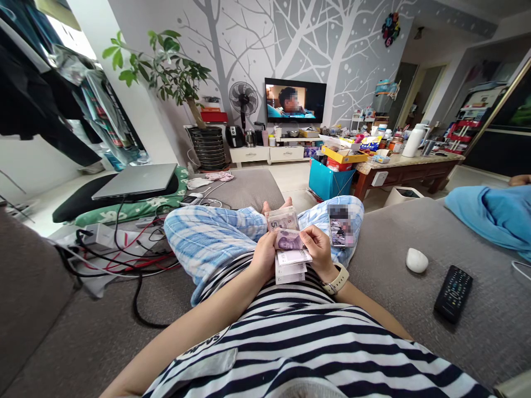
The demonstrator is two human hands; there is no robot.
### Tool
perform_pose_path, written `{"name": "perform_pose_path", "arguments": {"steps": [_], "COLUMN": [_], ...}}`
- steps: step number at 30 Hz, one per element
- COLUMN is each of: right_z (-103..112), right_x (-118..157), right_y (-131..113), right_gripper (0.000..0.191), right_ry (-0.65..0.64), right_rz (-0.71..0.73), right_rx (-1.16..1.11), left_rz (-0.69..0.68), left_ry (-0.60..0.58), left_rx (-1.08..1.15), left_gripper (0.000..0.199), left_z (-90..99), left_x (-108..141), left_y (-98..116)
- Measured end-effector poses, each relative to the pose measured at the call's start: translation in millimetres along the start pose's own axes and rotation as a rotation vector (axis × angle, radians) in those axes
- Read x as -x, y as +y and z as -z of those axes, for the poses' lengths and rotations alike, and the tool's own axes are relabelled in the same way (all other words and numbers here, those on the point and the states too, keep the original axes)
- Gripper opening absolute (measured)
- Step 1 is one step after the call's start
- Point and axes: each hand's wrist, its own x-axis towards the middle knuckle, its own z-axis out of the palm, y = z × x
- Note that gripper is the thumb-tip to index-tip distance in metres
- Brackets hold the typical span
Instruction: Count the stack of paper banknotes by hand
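A stack of purple-grey 5-unit banknotes [289, 241] is held over my lap between both hands. My left hand [265, 253] grips the stack along its left side. On the right edge, the thumb and fingers of my right hand [317, 246] pinch the notes. Several notes [290, 271] hang folded down below the hands, fanned toward my striped shirt. Beyond the hands, the upper part of the notes [282, 218] shows a printed 5. A phone [341, 229] with a lit, partly blurred screen lies on my right thigh.
On the grey sofa to the right lie a white rounded object [417, 260], a black remote control [453, 293] and blue cloth [489, 215]. To the left are tangled cables [136, 257] and a closed laptop [136, 181] on a green cushion. A cluttered table [415, 163] stands ahead.
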Motion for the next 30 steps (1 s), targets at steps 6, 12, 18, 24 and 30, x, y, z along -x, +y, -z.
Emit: {"name": "perform_pose_path", "arguments": {"steps": [6, 12, 18, 24, 30], "right_z": [0.1, 0.3, 0.5, 0.3, 0.5], "right_x": [0.2, 0.7, 0.7, 1.2, 1.5], "right_y": [0.1, -2.0, -3.3, -5.3, -5.8], "right_gripper": [0.029, 0.028, 0.027, 0.029, 0.032], "right_ry": [-0.003, -0.006, -0.005, -0.008, -0.009], "right_rz": [0.009, 0.009, 0.019, 0.008, 0.008], "right_rx": [-0.011, 0.008, 0.004, 0.013, 0.021], "left_rz": [-0.003, -0.012, -0.010, -0.013, 0.012], "left_ry": [-0.010, -0.015, 0.001, 0.007, -0.019], "left_rx": [0.007, 0.010, 0.001, -0.006, 0.027], "left_gripper": [0.016, 0.016, 0.016, 0.015, 0.019], "left_z": [0.5, 2.2, 1.2, -0.6, 2.2], "left_x": [-0.5, -2.5, -0.5, 1.4, -2.3], "left_y": [-0.7, -2.6, -0.2, 2.1, -1.2]}}
